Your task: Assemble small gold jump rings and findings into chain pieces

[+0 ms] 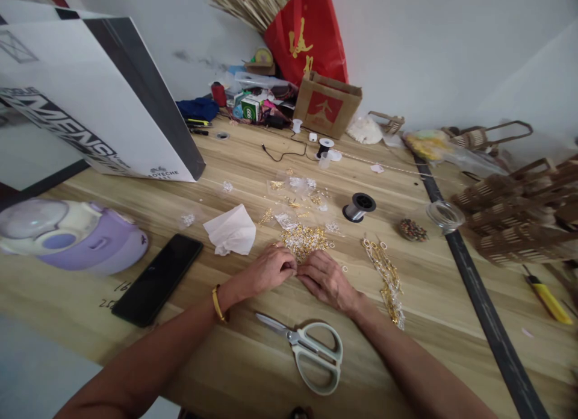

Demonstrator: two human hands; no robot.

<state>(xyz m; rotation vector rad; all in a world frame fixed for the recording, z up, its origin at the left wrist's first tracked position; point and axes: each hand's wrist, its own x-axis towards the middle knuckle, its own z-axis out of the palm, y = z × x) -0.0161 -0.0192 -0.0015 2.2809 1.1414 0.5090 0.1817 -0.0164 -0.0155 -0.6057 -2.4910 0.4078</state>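
My left hand (274,267) and my right hand (326,279) meet fingertip to fingertip over the wooden table. Both are closed in a pinch, and whatever lies between the fingers is too small to make out. Just beyond them spreads a pile of small gold and silver jewellery findings (307,241). To the right lies a bundle of gold and silver strands (383,277) with rings at one end. Scissors (311,350) with pale handles rest below my hands, blades pointing left. A crumpled white tissue (232,230) sits near my left hand.
A black phone (158,280) and a purple-and-white device (74,238) lie left, before a large white paper bag (103,100). A wire spool (360,206) and a bead cluster (412,229) are to the right. Brown woven baskets (524,208) crowd the right edge, near a yellow-handled tool (548,298).
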